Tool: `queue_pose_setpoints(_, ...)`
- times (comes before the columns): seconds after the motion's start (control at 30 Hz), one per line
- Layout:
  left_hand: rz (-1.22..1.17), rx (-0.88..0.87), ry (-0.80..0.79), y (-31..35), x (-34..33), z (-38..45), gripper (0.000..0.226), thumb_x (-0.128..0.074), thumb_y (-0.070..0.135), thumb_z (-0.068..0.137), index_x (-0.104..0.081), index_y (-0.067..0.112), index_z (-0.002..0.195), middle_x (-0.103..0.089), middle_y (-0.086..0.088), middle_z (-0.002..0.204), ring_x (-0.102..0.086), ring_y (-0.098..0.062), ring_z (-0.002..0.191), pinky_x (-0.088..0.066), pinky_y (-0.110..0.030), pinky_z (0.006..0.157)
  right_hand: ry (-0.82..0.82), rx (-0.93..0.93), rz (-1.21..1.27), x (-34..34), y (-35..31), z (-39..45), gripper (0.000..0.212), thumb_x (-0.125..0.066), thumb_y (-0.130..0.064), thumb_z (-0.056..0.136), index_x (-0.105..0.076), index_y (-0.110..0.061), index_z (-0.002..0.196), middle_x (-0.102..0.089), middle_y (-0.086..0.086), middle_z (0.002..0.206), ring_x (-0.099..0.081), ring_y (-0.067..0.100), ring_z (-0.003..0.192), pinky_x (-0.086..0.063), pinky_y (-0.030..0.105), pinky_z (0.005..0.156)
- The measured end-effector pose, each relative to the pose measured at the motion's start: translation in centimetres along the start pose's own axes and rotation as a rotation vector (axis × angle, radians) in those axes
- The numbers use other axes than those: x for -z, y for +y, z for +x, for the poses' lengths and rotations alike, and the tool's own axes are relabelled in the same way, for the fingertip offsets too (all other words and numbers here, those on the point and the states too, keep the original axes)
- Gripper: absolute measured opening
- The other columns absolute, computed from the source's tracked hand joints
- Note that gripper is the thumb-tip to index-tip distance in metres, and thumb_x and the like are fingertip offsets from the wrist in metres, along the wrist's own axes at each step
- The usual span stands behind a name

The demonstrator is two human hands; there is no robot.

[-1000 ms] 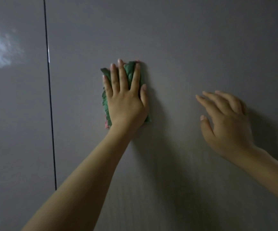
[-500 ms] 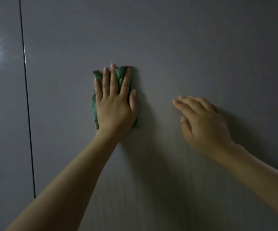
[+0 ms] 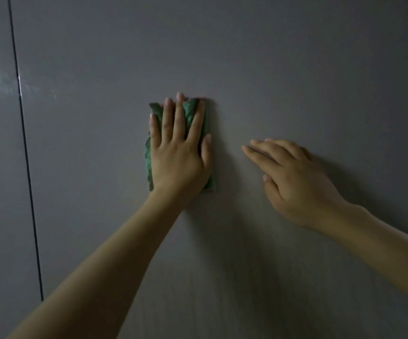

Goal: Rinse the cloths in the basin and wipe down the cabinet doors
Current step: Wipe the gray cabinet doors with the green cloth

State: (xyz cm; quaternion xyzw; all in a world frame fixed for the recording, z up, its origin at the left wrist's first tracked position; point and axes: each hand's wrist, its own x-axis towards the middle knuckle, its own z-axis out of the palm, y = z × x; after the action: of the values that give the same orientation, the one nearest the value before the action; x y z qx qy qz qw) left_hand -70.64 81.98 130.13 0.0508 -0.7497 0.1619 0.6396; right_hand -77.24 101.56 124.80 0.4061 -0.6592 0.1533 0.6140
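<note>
head view, dim light: the left hand [image 3: 178, 152] lies flat with straight, spread fingers, pressing a green cloth [image 3: 190, 113] against the grey cabinet door [image 3: 271, 57] at mid-frame. the cloth looks soft, light and limp, likely damp, so it should bunch or slip unless pressed with a broad palm over its middle, as now. it seems folded into an upright oblong, ragged along its left edge, with a hint of pink at the top and bottom right corners. the right hand [image 3: 296, 174] is empty, fingers loosely extended at the door, right of centre; contact unclear. a dark seam [image 3: 24, 143] runs down the left.
</note>
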Motion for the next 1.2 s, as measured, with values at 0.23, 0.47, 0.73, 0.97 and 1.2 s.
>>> queue_pose_setpoints(0.23, 0.013, -0.383, -0.086, 1.3, -0.2, -8.3, 0.054, -0.027, 0.041, 0.099, -0.031, 0.017, 0.148, -0.021, -0.01, 0.156, -0.013, -0.028, 0.146, -0.008, -0.049, 0.119, 0.037, 0.014, -0.06, 0.5, -0.1, -0.8, 0.052, -0.039, -0.019, 0.083, -0.057, -0.006, 0.13, -0.054, 0.009, 0.136, -0.045, 0.027, 0.123, -0.027, 0.04, 0.107)
queue_pose_setpoints(0.47, 0.0, -0.087, -0.021, 1.1, 0.1, -0.3, 0.059, -0.021, 0.042, 0.098, -0.019, 0.019, 0.152, -0.014, -0.011, 0.159, -0.006, -0.027, 0.147, 0.003, -0.041, 0.119, 0.098, -0.122, -0.136, 2.3, 1.7, -2.5, 0.047, -0.04, -0.023, 0.081, -0.064, -0.007, 0.119, -0.063, 0.008, 0.12, -0.047, 0.026, 0.112, -0.027, 0.04, 0.102)
queue_pose_setpoints(0.73, -0.057, -0.357, -0.048, 8.5, -1.3, -4.1, 0.055, -0.034, 0.039, 0.097, -0.04, 0.012, 0.145, -0.03, -0.012, 0.154, -0.023, -0.03, 0.144, -0.01, -0.048, 0.119, 0.111, -0.212, -0.152, 3.1, 3.8, -4.1, 0.047, -0.042, -0.021, 0.08, -0.064, -0.007, 0.118, -0.063, 0.008, 0.12, -0.047, 0.027, 0.111, -0.026, 0.04, 0.103)
queue_pose_setpoints(0.97, -0.014, -0.209, -0.018, 6.4, -1.3, -3.7, 0.057, -0.027, 0.04, 0.098, -0.031, 0.014, 0.148, -0.023, -0.012, 0.156, -0.011, -0.024, 0.146, -0.003, -0.045, 0.119, -0.036, -0.203, -0.137, 3.7, 5.1, -6.5, 0.057, -0.036, -0.024, 0.078, -0.057, -0.01, 0.129, -0.058, 0.004, 0.13, -0.042, 0.024, 0.115, -0.026, 0.036, 0.094)
queue_pose_setpoints(1.2, -0.057, -0.356, -0.102, 12.2, -2.3, -8.9, 0.056, -0.031, 0.039, 0.098, -0.031, 0.012, 0.147, -0.026, -0.012, 0.155, -0.017, -0.028, 0.145, -0.008, -0.048, 0.119, -0.111, -0.166, -0.138, 3.9, 6.4, -6.4, 0.061, -0.033, -0.023, 0.077, -0.054, -0.015, 0.134, -0.055, 0.0, 0.135, -0.038, 0.024, 0.121, -0.021, 0.036, 0.1)
